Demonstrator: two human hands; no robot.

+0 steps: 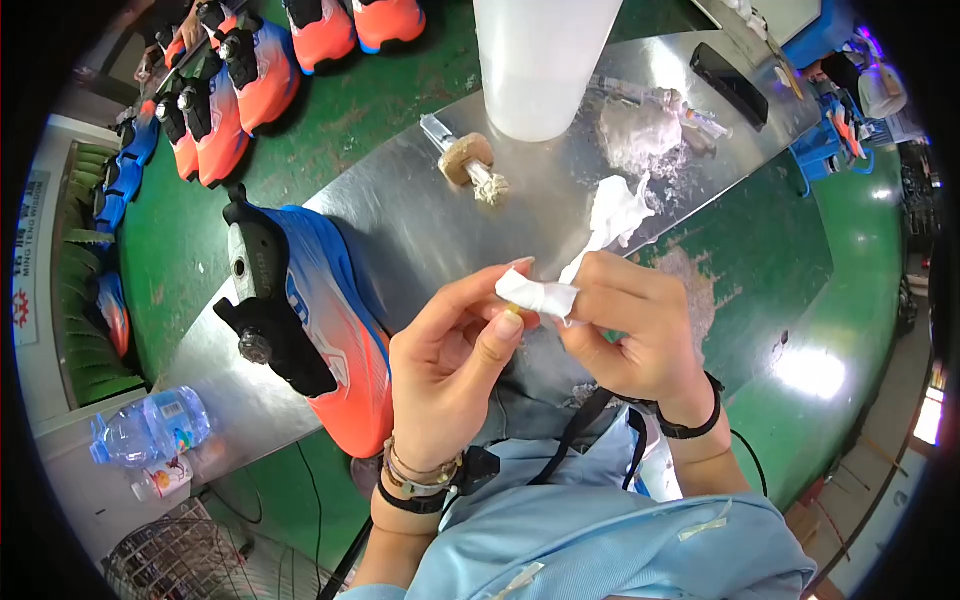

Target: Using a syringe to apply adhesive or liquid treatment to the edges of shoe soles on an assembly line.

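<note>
My left hand [440, 360] pinches one end of a white cloth or tissue [535, 292] between thumb and fingers. A small yellowish bit shows by the thumb tip; I cannot make out what it is. My right hand [635, 320] has curled fingers closed on the same white piece, and its crumpled tail [615, 215] trails beyond the knuckles over the metal table [400, 215]. Left of my left hand stands a blue and orange sneaker [345, 340] with a black fitting in its opening. Ahead lies a tan, round-headed tool [470, 165] with a pale, rough tip.
A tall white container [545, 70] stands on the table's far side. Beside it are whitish residue [640, 135], syringe-like tubes [700, 120] and a black phone [728, 85]. More sneakers [215, 125] stand at the far left. A plastic bottle [155, 425] lies at the near left.
</note>
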